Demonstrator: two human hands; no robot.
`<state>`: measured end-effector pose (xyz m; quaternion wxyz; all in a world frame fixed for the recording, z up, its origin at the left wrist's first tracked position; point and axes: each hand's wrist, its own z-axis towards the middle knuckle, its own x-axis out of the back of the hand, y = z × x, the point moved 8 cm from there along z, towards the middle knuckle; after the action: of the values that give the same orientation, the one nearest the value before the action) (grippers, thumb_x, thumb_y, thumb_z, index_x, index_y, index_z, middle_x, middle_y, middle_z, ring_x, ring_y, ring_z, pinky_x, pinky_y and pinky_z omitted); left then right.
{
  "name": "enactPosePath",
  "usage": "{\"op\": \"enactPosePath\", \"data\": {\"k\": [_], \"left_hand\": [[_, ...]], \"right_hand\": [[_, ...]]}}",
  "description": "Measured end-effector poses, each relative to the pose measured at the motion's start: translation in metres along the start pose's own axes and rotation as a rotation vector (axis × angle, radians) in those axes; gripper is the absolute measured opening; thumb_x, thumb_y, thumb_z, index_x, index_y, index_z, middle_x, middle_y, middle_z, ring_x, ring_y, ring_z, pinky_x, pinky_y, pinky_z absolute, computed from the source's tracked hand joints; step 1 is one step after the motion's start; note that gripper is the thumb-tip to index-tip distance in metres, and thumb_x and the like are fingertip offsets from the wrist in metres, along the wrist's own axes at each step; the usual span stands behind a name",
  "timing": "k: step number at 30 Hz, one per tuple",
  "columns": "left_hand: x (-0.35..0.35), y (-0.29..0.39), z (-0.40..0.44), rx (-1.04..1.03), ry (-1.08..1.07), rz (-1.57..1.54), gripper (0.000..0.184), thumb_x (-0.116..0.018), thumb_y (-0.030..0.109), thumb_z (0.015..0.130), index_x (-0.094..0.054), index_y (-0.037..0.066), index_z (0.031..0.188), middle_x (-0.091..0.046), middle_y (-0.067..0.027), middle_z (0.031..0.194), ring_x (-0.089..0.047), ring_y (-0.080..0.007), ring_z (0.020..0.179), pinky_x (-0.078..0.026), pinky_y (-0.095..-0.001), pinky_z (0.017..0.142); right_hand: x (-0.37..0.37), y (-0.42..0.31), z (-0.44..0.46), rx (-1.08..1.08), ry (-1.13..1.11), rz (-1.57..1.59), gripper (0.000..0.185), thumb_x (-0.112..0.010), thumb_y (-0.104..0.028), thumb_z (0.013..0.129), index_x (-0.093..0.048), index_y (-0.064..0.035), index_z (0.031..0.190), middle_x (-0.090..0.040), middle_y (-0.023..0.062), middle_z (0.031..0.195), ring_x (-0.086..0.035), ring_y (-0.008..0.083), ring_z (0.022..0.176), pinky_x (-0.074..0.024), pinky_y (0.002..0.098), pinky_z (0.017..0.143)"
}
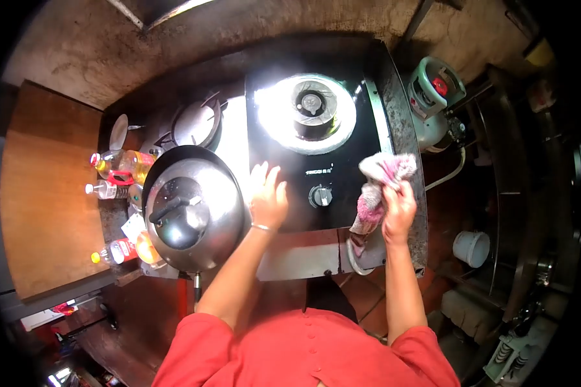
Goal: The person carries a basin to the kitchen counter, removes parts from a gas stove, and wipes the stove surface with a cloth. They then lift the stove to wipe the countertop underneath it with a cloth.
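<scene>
In my right hand (pixel 399 211) I grip a pink and white cloth (pixel 370 203), its folds hanging down over the front right corner of the black gas stove (pixel 284 206). My left hand (pixel 268 197) rests near the stove's left front edge, fingers spread and holding nothing. Between the two hands sits the stove's control knob (pixel 320 196). Behind it is the round burner (pixel 313 106) with a shiny metal ring around it. Left of my left hand stands a wok (pixel 229 213) with a metal lid (pixel 203 242) on it.
Several bottles, including an oil bottle (pixel 132 161), line the counter's left side. A smaller pan (pixel 197 122) lies behind the wok. To the right stand a gas cylinder (pixel 432 132) with a hose and a white bucket (pixel 471 249) on the floor. A wooden board (pixel 48 193) is far left.
</scene>
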<state>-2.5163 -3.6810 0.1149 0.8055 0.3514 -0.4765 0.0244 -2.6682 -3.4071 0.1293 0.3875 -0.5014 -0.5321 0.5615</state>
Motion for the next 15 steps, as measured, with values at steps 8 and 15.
{"op": "enactPosePath", "data": {"k": [8, 15], "left_hand": [[-0.056, 0.001, 0.067, -0.066, -0.201, 0.286, 0.049, -0.054, 0.035, 0.092, -0.049, 0.019, 0.138, -0.039, -0.0138, 0.147, -0.025, -0.0351, 0.141, -0.017, -0.0611, 0.11], [-0.065, 0.003, 0.074, -0.06, -0.279, 0.34, 0.053, -0.048, 0.036, 0.094, -0.042, 0.017, 0.144, -0.036, -0.0035, 0.152, -0.023, -0.0343, 0.143, -0.012, -0.0631, 0.11]], "right_hand": [[-0.14, 0.026, 0.044, 0.619, -0.26, -0.922, 0.017, -0.059, -0.011, 0.079, -0.063, -0.0034, 0.094, -0.061, 0.0131, 0.099, -0.056, 0.0318, 0.085, -0.0464, 0.043, 0.075], [-0.126, 0.036, 0.119, 0.687, -0.082, -1.085, 0.008, -0.059, -0.008, 0.08, -0.061, -0.0005, 0.081, -0.061, 0.0166, 0.088, -0.056, 0.0349, 0.08, -0.0475, 0.0436, 0.072]]}}
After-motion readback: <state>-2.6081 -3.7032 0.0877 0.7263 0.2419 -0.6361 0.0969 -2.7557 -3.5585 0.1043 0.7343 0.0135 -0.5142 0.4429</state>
